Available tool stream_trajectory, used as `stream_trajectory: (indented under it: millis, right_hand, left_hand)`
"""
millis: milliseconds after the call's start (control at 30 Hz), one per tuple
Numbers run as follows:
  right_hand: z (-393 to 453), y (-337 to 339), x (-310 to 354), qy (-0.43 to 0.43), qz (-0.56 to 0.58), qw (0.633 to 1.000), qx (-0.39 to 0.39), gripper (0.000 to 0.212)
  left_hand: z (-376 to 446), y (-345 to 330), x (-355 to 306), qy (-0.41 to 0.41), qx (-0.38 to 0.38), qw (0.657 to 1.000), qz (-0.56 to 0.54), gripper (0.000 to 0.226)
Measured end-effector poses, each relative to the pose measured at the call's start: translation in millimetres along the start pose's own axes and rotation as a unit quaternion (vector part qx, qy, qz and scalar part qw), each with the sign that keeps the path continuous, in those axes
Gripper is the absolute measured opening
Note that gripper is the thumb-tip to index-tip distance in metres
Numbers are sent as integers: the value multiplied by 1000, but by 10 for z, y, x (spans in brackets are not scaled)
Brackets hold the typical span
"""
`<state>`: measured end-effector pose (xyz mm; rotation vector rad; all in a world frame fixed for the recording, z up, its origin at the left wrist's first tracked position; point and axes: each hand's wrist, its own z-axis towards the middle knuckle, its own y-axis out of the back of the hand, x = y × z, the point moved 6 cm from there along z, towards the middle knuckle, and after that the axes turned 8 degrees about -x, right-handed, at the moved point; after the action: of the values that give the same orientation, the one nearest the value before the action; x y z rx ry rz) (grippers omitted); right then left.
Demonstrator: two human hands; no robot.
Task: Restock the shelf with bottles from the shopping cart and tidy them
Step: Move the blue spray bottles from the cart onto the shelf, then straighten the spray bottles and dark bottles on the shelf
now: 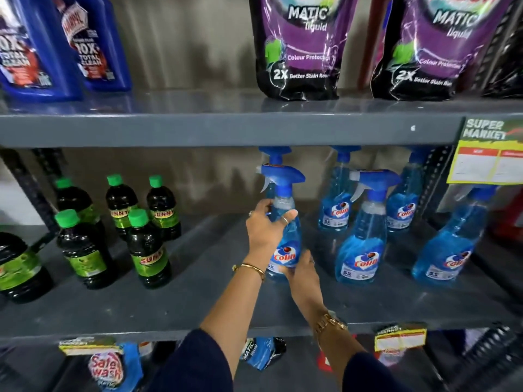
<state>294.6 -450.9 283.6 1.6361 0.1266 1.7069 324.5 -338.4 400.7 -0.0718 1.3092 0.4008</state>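
Grey metal shelving fills the view, and the middle shelf (198, 301) carries the goods being handled. Both hands grip one blue Colin spray bottle (284, 236) standing upright on that shelf: the left hand (264, 227) is wrapped round its neck below the trigger head, and the right hand (301, 268) is closed on its lower body beside the label. To its right stand more Colin spray bottles (363, 244), near but apart. To the left, well apart, stand dark Sunny bottles with green caps (147, 247). On the upper shelf sit purple Matic liquid pouches (302, 46) and blue cleaner bottles (93, 43).
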Motion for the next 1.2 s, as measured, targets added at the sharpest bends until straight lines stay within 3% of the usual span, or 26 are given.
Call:
stream_trajectory:
  millis: [167,333,500,633,833,1033,1200]
  right_hand:
    - [-157,217,18,61,-14,997,-55,63]
    - [-218,724,-138,82,-73,975,-192,39]
    - [-128,1067,-364,39,-141,961,-236,51]
    - [-116,1158,-460,22,-129,957,-258,67]
    - [-92,1177,-640,-12,-83,960,-267,93]
    - [14,1126,-792,-39,32,975,-217,112]
    - [125,1073,-799,-16,36,979,-201,119]
  left_hand:
    - [-106,27,12,-13,-13,999,-36,48]
    - [-417,125,300,41,-76,994,-66,65]
    - [-837,188,701,70,-113,991,22,60]
    - [-1092,143,901,76,-87,991,74,57]
    - [-1387,-60,1009,21,-7,980,195,67]
    - [-1611,-319,1164,12,92,907,411,81]
    - [-1644,-375,1219,1,128,867,482,83]
